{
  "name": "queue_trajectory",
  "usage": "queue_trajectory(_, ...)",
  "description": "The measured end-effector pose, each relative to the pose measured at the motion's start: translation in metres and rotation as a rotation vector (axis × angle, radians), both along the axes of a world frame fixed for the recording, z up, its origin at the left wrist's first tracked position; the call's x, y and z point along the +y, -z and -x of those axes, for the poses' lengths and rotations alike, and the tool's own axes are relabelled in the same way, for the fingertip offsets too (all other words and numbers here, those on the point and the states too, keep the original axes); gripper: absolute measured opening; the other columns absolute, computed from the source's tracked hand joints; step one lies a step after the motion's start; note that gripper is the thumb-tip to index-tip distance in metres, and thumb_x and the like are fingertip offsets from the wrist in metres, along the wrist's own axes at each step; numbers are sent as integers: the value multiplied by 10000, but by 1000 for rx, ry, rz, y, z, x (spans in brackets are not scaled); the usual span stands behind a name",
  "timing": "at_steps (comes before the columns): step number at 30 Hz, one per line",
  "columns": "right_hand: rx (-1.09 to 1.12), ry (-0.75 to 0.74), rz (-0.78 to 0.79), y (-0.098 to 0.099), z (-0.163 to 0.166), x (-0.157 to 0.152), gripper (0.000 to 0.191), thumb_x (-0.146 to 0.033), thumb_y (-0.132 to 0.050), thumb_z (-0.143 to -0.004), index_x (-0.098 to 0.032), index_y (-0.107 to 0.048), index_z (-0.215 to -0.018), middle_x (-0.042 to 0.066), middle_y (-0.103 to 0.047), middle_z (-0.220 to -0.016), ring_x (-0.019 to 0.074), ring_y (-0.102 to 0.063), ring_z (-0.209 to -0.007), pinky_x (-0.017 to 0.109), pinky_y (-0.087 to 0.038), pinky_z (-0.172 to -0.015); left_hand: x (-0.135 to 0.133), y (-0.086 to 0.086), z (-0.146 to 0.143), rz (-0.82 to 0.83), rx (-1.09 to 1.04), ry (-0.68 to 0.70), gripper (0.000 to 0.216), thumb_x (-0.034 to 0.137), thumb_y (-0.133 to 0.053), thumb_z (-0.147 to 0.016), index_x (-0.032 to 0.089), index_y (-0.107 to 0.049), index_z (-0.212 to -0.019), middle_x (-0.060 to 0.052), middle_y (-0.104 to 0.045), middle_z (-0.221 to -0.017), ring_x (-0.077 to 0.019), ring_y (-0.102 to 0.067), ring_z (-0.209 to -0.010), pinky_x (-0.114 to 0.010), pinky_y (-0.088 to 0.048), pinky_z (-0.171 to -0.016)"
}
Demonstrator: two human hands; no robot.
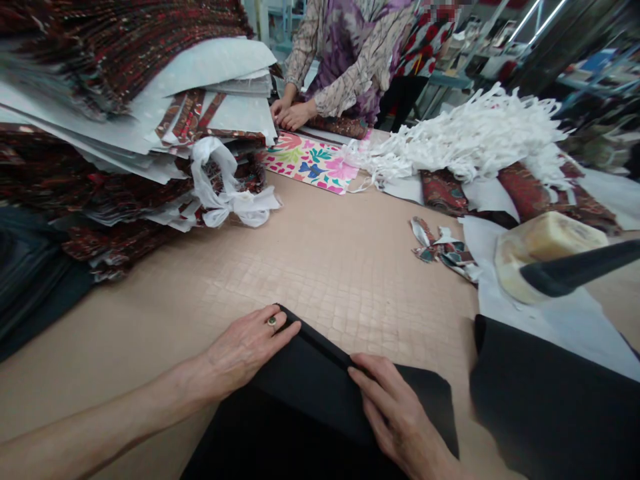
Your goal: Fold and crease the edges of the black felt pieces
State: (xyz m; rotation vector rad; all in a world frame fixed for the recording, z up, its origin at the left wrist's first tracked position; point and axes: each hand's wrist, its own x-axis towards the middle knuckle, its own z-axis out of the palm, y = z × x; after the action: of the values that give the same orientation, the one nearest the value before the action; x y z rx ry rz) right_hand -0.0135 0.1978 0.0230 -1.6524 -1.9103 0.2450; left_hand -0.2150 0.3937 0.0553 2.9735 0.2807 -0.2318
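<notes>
A piece of black fabric (310, 393) lies on the tan table (320, 267) right in front of me, its far edge folded over. My left hand (247, 347), wearing a ring, rests on the fold's left end with fingers together and stretched flat. My right hand (400, 417) lies flat on the fold's right part, fingertips at the folded edge. Neither hand grips anything.
Tall stacks of patterned cloth and white paper (125, 120) fill the left. A second black piece (555, 407) lies right, near a yellowish block (545, 250) and a dark handle (580, 267). White strips (475, 133) and floral fabric (313, 163) lie beyond. Another person's hands (290, 113) press cloth.
</notes>
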Motion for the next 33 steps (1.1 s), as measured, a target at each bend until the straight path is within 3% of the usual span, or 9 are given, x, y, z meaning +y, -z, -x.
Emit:
queue_trajectory(4, 2, -7, 10, 1, -1, 0, 359, -34, -374, -831, -156, -530, -1130, 123, -549, -1144, 182, -533, -1062, 323, -515, -859, -1, 3, 3, -14, 11, 5, 614, -6, -450, -731, 175, -367, -1311, -129, -489, -1139, -266, -417, -1121, -350, -430, -894)
queue_trajectory(8, -5, 23, 148, -3, -2, 4, 425, -74, -374, -842, -174, -433, -1251, 115, -519, -1190, 181, -506, -1104, 346, -492, -907, -3, 6, 7, -39, 34, 14, 704, -14, -490, -693, 203, -316, -1340, -131, -456, -1177, -267, -403, -1134, -340, -424, -893)
queue_trajectory(11, -67, -7, 237, -8, -2, 11, 574, -54, -383, -784, -182, -333, -1341, 112, -475, -1254, 191, -482, -1136, 365, -472, -936, -5, 6, 7, -48, 31, 14, 687, -1, -487, -712, 219, -318, -1341, -141, -452, -1185, -277, -406, -1138, -349, -428, -885)
queue_trajectory(14, -180, -52, 263, -11, 2, 17, 657, -17, -376, -694, -194, -373, -1326, 99, -478, -1258, 217, -486, -1123, 415, -464, -941, -6, 7, 7, -64, 20, 14, 657, 6, -477, -737, 225, -329, -1338, -149, -446, -1198, -290, -400, -1152, -366, -422, -895)
queue_trajectory(17, -280, -67, 215, -11, 4, 17, 634, -21, -362, -675, -173, -435, -1286, 111, -502, -1235, 247, -502, -1091, 456, -489, -898, -6, 8, 7, -50, 7, 12, 645, 6, -468, -743, 226, -336, -1335, -145, -448, -1196, -284, -400, -1154, -368, -414, -904)
queue_trajectory(22, -280, -79, 125, -9, -1, 8, 534, -17, -351, -719, -134, -504, -1217, 121, -550, -1167, 218, -531, -1029, 378, -528, -851, -3, 7, 9, 8, -39, 6, 602, 9, -431, -761, 218, -359, -1321, -133, -467, -1180, -264, -404, -1147, -353, -407, -907)
queue_trajectory(29, -235, -89, 28, -6, -3, 1, 492, 22, -321, -755, -102, -525, -1186, 133, -570, -1154, 194, -535, -1033, 327, -528, -848, -16, -10, -12, -21, -48, -127, 393, 28, -430, -766, 80, -498, -1150, -158, -505, -1158, -284, -443, -1094, -418, -376, -937)
queue_trajectory(33, -232, -73, -23, -2, -2, 1, 510, 16, -315, -757, -126, -513, -1206, 121, -591, -1130, 197, -544, -1032, 339, -532, -831, -45, -14, -33, 96, -139, 69, 418, 88, -446, -808, 89, -419, -1226, -123, -491, -1214, -240, -442, -1113, -352, -358, -969)
